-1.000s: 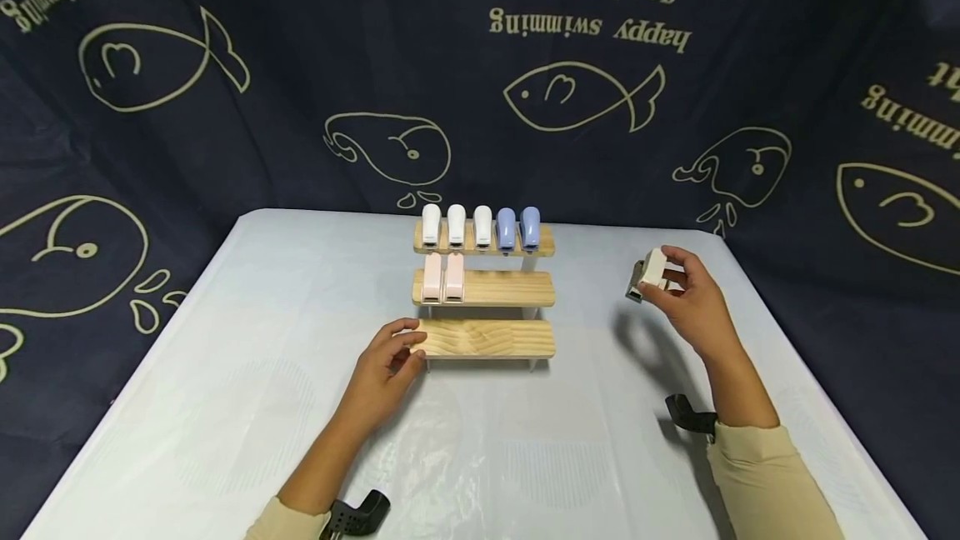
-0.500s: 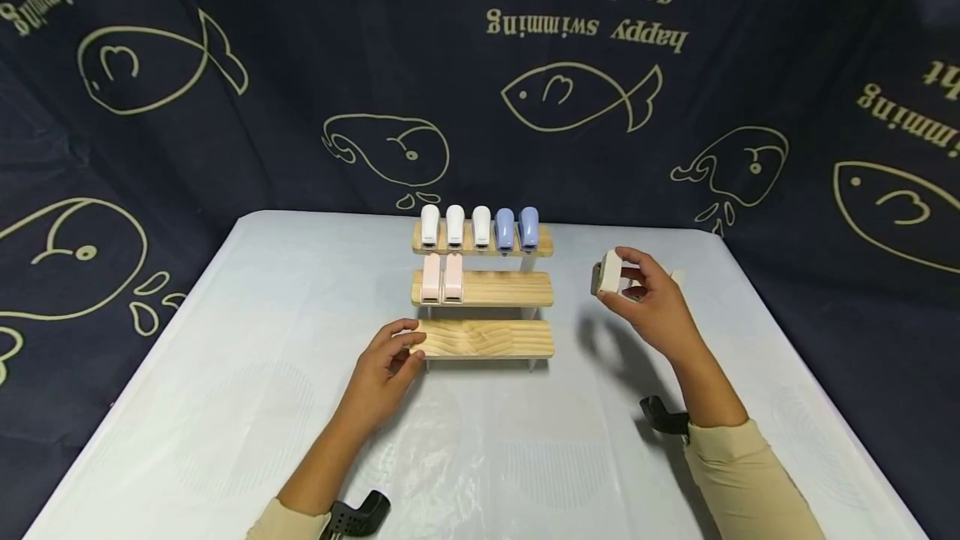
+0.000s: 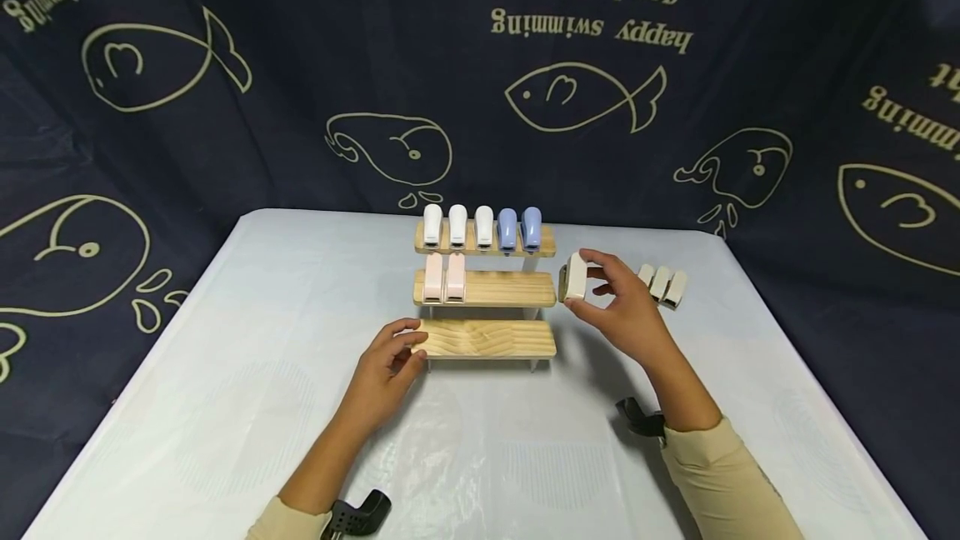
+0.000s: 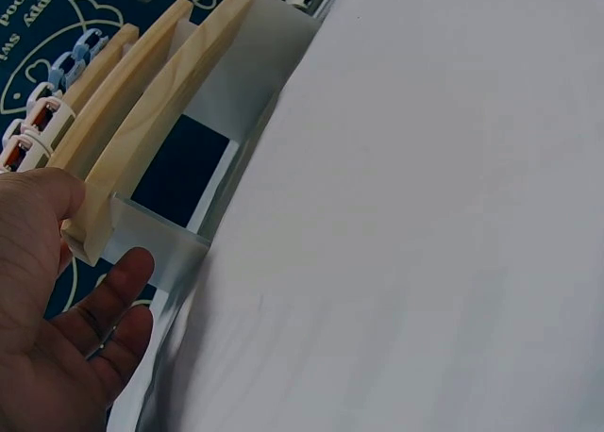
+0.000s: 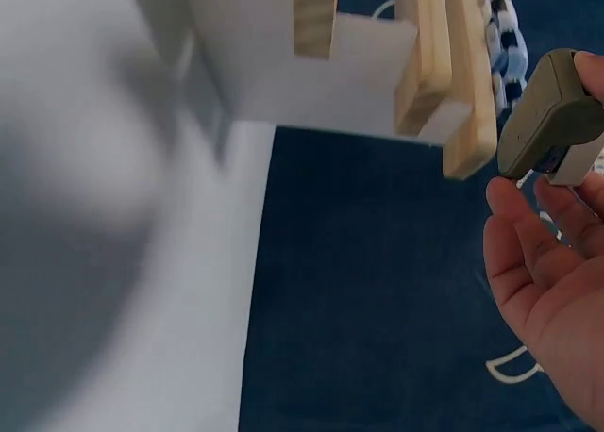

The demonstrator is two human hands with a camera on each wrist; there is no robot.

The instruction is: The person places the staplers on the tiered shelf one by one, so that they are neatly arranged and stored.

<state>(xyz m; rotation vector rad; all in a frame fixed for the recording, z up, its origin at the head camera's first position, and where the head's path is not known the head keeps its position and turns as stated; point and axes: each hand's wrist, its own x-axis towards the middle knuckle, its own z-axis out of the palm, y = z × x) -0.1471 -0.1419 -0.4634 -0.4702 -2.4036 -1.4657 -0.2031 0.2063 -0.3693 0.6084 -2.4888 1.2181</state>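
Note:
My right hand (image 3: pixel 626 311) pinches a cream mini stapler (image 3: pixel 576 277) between thumb and fingers, tilted up on its side just off the right end of the middle shelf (image 3: pixel 510 288). The right wrist view shows this stapler close up, next to the shelf ends. With thumb and fingertips, my left hand (image 3: pixel 381 373) grips the left end of the bottom wooden shelf (image 3: pixel 487 338); its other fingers hang free in the left wrist view. Two pink staplers (image 3: pixel 444 277) stand at the left of the middle shelf.
On the top shelf (image 3: pixel 420 244) stand three white staplers (image 3: pixel 457 226) and two blue staplers (image 3: pixel 519 228). Several cream staplers (image 3: pixel 662 283) lie on the white-covered table (image 3: pixel 225 340) beyond my right hand. A dark printed curtain (image 3: pixel 480 165) hangs behind.
My right hand has carried the cream stapler leftward to the rack's right side, uncovering the cream staplers on the table. The left hand has stayed in place.

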